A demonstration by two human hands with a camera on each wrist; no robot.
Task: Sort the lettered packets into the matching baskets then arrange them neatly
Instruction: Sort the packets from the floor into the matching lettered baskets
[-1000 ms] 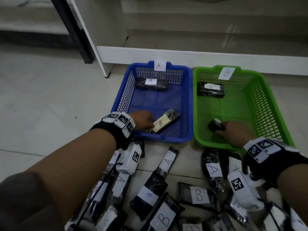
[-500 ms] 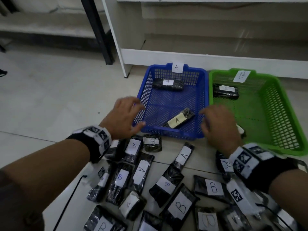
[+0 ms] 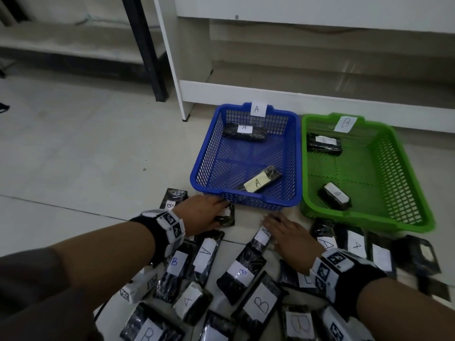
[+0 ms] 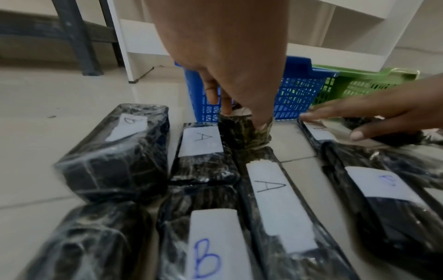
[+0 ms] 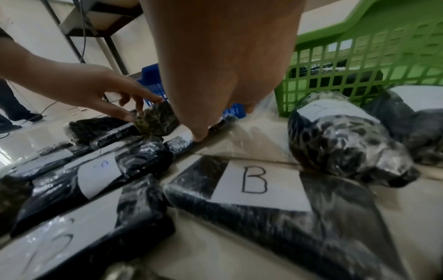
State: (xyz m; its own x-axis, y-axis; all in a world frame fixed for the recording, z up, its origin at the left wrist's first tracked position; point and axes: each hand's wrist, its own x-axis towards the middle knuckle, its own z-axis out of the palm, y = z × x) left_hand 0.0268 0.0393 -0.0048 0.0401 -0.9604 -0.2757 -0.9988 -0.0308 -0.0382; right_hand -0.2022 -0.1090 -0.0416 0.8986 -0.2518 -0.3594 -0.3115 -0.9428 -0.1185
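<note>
The blue basket [image 3: 242,201] tagged A holds two A packets [image 3: 246,132] [image 3: 261,182]. Beside it on the right, the green basket [image 3: 364,223] tagged B holds two packets [image 3: 323,143] [image 3: 334,199]. On the floor just in front of the blue basket, my left hand [image 3: 222,212] pinches a small dark packet [image 4: 244,134] between thumb and fingers; its label is hidden. My right hand [image 3: 270,222] lies with straight fingers on the far end of a long A packet [image 3: 261,238], its fingertips [image 5: 199,135] touching the wrap.
Several black wrapped packets marked A or B [image 3: 261,303] cover the floor under my forearms. A white shelf unit [image 3: 295,92] stands right behind the baskets, a black leg [image 3: 147,50] to its left. Bare tile [image 3: 86,156] stretches to the left.
Both hands have dropped from the baskets' front edge to the floor pile. The left hand has taken hold of the small packet; the right hand has landed on the long A packet.
</note>
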